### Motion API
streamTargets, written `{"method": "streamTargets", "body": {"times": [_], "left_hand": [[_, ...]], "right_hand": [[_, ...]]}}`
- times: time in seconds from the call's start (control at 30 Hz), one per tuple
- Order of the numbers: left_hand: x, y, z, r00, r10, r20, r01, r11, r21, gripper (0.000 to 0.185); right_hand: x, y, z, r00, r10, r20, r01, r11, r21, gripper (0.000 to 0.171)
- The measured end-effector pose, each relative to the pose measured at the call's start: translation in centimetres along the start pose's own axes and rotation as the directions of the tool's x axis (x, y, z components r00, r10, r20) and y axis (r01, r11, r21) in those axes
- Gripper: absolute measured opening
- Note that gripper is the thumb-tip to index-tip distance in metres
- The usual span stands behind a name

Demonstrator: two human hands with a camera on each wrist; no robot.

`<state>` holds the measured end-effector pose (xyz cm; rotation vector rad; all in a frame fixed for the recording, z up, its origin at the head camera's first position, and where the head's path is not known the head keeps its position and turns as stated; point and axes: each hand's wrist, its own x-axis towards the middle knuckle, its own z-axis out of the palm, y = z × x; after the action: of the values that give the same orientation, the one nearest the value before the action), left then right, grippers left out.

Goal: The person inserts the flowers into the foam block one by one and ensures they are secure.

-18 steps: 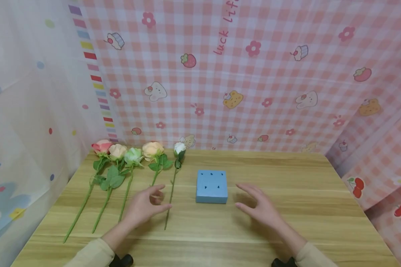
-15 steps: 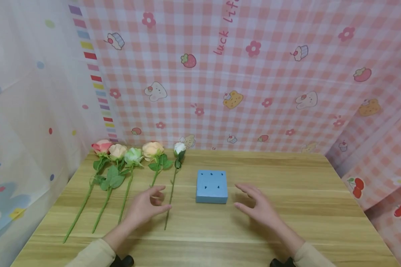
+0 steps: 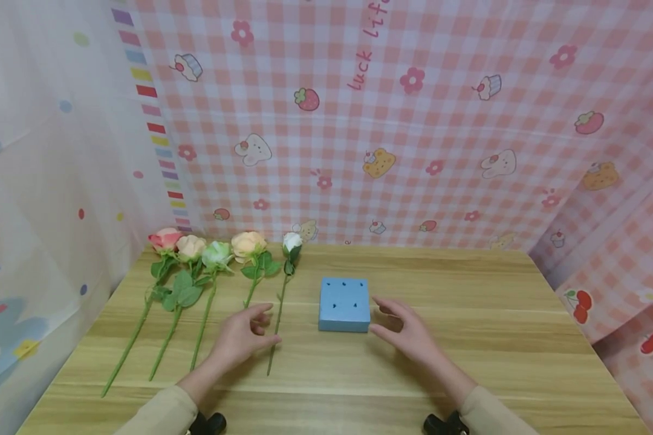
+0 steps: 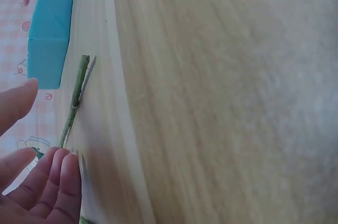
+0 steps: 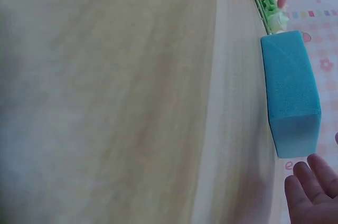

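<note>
Blue foam block (image 3: 345, 304) sits flat near the middle of the wooden tabletop (image 3: 468, 356), its top pierced by several small holes, every one of them bare. Nothing has been planted in it yet, so the work seems to be at its very start. Right hand (image 3: 405, 333) hovers just beside the block's right face, fingers spread and relaxed, holding nothing; whether it touches the foam I cannot tell. Left hand (image 3: 240, 338) is over the white rose's stem (image 3: 276, 329), its grip loose and unclosed, thumb and fingers apart on either side of the stem without pinching it. White rose (image 3: 292, 241) lies nearest the block. Further left, the peach rose (image 3: 248, 243), green rose (image 3: 216, 254), cream rose (image 3: 191, 246) and pink rose (image 3: 165, 238) lie side by side, all five flowers unlifted.
</note>
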<state>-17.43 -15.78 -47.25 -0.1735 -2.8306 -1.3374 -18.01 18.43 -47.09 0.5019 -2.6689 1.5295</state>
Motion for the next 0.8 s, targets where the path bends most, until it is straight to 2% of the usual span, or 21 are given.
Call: {"method": "streamTargets", "body": {"times": [0.2, 0.43, 0.63, 0.8], "left_hand": [[0.3, -0.2, 0.4, 1.000, -0.006, 0.015, 0.006, 1.000, 0.009, 0.068], [0.5, -0.3, 0.7, 1.000, 0.008, 0.021, -0.009, 0.999, 0.031, 0.070], [0.7, -0.1, 0.9, 0.999, 0.038, 0.026, -0.039, 0.998, 0.052, 0.070], [0.8, -0.2, 1.1, 0.999, 0.040, 0.020, -0.041, 0.996, 0.078, 0.070]], "right_hand": [[0.5, 0.3, 0.3, 0.998, 0.070, 0.006, -0.070, 0.997, 0.033, 0.061], [1.0, 0.2, 0.4, 0.996, 0.078, 0.039, -0.082, 0.991, 0.107, 0.060], [1.3, -1.7, 0.3, 0.995, 0.050, 0.087, -0.064, 0.984, 0.165, 0.056], [1.5, -2.5, 0.3, 0.992, 0.056, 0.114, -0.071, 0.988, 0.137, 0.055]]}}
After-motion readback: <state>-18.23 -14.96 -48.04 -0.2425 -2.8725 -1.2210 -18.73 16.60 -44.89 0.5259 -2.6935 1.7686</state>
